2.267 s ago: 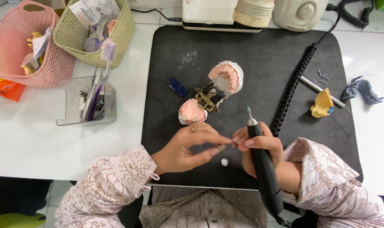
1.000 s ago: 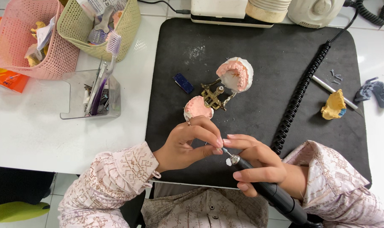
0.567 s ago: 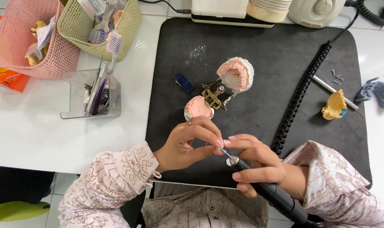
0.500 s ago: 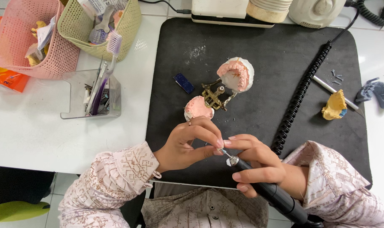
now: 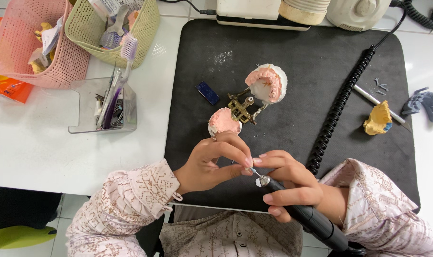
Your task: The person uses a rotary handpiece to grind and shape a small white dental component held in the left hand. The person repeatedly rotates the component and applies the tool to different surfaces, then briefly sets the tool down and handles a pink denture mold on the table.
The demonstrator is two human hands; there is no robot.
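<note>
On the near edge of the black mat (image 5: 292, 85), above the person's lap: left hand (image 5: 211, 162), fingers pinched narrow around a very small piece held at the fingertips, too small to identify. Right hand (image 5: 288, 181), fingers wrapped around a black handpiece (image 5: 304, 214), its fine bur tip laid against the pinched piece, the two hands touching at the fingertips. Just beyond the left hand: dental articulator (image 5: 247, 102) of brass-coloured metal, carrying two pink-and-white plaster tooth casts, opened flat. Beside it, a small dark blue block (image 5: 208, 93). Right half of mat: black coiled cord (image 5: 340, 102) running from the upper right towards the right wrist; yellow wax lump (image 5: 378, 119) on a thin metal tool; grey-blue scraps (image 5: 426, 102) off the mat on the white table. Left of mat: clear plastic holder (image 5: 104, 109) with instruments and a toothbrush, pink basket (image 5: 38, 43), green basket (image 5: 111, 28).
</note>
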